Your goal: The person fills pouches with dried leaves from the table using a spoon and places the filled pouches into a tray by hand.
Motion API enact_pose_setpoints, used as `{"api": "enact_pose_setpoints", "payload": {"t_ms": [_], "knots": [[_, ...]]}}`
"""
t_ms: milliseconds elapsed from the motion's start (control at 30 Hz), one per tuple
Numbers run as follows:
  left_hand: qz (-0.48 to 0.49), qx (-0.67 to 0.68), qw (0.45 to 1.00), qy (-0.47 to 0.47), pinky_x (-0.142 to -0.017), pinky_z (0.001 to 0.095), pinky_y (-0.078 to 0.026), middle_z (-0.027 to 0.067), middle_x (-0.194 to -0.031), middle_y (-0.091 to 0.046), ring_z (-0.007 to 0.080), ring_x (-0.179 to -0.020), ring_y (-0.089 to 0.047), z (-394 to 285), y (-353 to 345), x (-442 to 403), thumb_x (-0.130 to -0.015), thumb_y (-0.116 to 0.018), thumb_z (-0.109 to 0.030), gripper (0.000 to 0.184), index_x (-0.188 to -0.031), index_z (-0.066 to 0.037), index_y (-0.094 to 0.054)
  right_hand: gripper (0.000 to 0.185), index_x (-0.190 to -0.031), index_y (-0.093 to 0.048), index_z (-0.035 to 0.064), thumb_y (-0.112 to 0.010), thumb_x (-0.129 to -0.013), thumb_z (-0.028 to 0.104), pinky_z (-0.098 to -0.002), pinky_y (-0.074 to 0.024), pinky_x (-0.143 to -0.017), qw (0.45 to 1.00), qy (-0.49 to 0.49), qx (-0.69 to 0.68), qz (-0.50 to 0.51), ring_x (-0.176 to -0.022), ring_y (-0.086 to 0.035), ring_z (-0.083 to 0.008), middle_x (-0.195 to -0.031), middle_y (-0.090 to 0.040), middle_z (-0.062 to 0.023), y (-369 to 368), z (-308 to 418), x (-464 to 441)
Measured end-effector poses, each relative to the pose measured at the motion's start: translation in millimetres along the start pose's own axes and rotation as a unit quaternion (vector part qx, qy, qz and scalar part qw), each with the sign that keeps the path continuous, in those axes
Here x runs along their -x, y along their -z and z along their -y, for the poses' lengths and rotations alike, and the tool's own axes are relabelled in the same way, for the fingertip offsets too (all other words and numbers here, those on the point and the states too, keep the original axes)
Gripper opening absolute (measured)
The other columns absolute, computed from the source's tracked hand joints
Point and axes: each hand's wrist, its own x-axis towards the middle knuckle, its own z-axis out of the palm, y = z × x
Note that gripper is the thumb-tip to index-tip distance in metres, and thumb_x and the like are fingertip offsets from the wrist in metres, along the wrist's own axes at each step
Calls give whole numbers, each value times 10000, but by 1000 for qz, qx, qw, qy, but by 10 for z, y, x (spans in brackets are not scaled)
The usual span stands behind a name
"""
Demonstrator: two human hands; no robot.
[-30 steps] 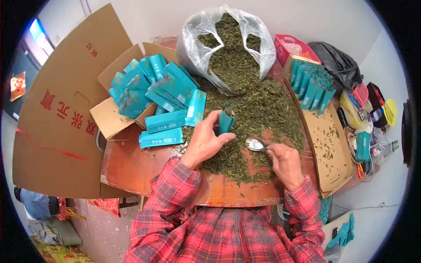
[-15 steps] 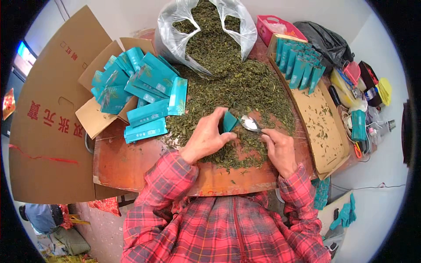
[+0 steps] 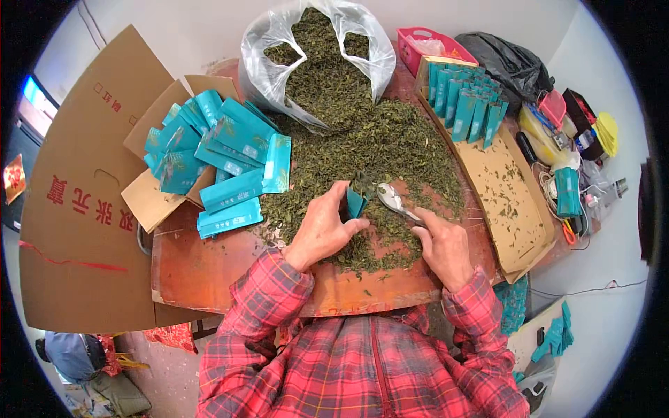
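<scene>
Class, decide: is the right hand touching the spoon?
Touching: the head view shows the right hand gripping the spoon by its handle.

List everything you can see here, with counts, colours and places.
Table: one, reddish-brown, centre
Leaves: uncounted, green, across table
Plastic bag: one, clear, table's back
Carton: one, brown, left
Loose packets: many, teal, in and beside carton
Big cardboard: one, brown, far left
Tray: one, brown, right
Upright packets: many, teal, tray's back
Basket: one, pink, back right
Clutter: several, mixed, far right
Spoon: one, silver, right fingers
Held packet: one, teal, left fingers
Hands: two, bare, centre
</scene>
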Motion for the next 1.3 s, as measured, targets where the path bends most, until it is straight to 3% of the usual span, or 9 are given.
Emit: {"api": "enact_pose_setpoints", "payload": {"t_ms": [200, 400, 433, 633, 800, 933, 1100, 1233, 1300], "knots": [[-19, 87, 994, -68, -799, 469, -548, 223, -964, -693, 407, -891, -710, 169, -161, -18, -792, -917, -178, 645, -1301, 41, -587, 400, -1302, -678, 54, -794, -934, 160, -492, -557, -737, 993, -14, 114, 2, -900, -703, -376, -970, -689, -169, 284, 212, -14], [-12, 18, 999, -44, -852, 457, -570, 227, -1048, -731, 423, -955, -727, -8, -95, -11, -792, -911, -163, 623, -1316, 16, -626, 499, -1378, -625, -7, -795, -921, 97, -480, -562, -859, 994, 72, -78, -30, -1017, -683, -402, -1121, -669, -205, 313, 494, -225], [9, 11, 1000, -5, -874, 452, -572, 224, -1068, -739, 419, -986, -731, -88, -49, -8, -793, -909, -155, 615, -1319, 7, -635, 554, -1422, -594, -26, -797, -923, 106, -481, -561, -914, 993, 69, -93, -12, -1077, -673, -421, -1202, -647, -230, 303, 529, -260], [-6, -1, 999, -54, -868, 458, -572, 233, -1083, -735, 418, -991, -734, 26, -122, -20, -812, -895, -161, 595, -1318, 14, -635, 625, -1448, -549, -85, -807, -923, 134, -474, -551, -954, 985, 32, -169, 25, -1146, -648, -449, -1269, -618, -260, 100, 592, -496], [7, 18, 998, -53, -840, 471, -571, 244, -1055, -725, 444, -965, -723, 8, -102, -20, -826, -872, -159, 543, -1281, 20, -636, 632, -1435, -560, -94, -817, -908, 142, -484, -549, -958, 978, 32, -202, 37, -1146, -650, -455, -1275, -624, -260, 10, 616, -626], [6, 15, 997, -78, -799, 494, -557, 263, -993, -698, 484, -913, -694, 23, -105, 12, -830, -839, -139, 419, -1152, 20, -622, 591, -1409, -600, -79, -827, -888, 80, -392, -557, -769, 978, 79, -191, 2, -883, -671, -275, -1161, -628, -183, -70, 617, -622], [20, 36, 994, -99, -779, 509, -542, 268, -943, -681, 501, -896, -680, 107, -127, -19, -835, -811, -142, 334, -1060, 10, -618, 603, -1320, -611, -95, -882, -854, 176, -404, -556, -716, 972, 35, -231, 15, -810, -692, -312, -1100, -623, -187, -169, 579, -637], [60, 44, 993, -91, -859, 469, -573, 239, -1030, -741, 446, -979, -740, 23, -75, -18, -857, -804, -145, 368, -1172, -4, -675, 591, -1292, -622, -92, -890, -845, 188, -426, -546, -701, 968, 36, -247, 16, -813, -689, -345, -1040, -604, -195, -185, 556, -629], [69, 39, 993, -88, -857, 471, -571, 240, -1027, -740, 444, -980, -741, -49, -43, -8, -861, -805, -147, 355, -1159, -3, -676, 547, -1258, -617, -69, -864, -862, 216, -479, -535, -796, 966, 13, -257, 34, -931, -662, -408, -1072, -611, -218, -134, 577, -625]]}}
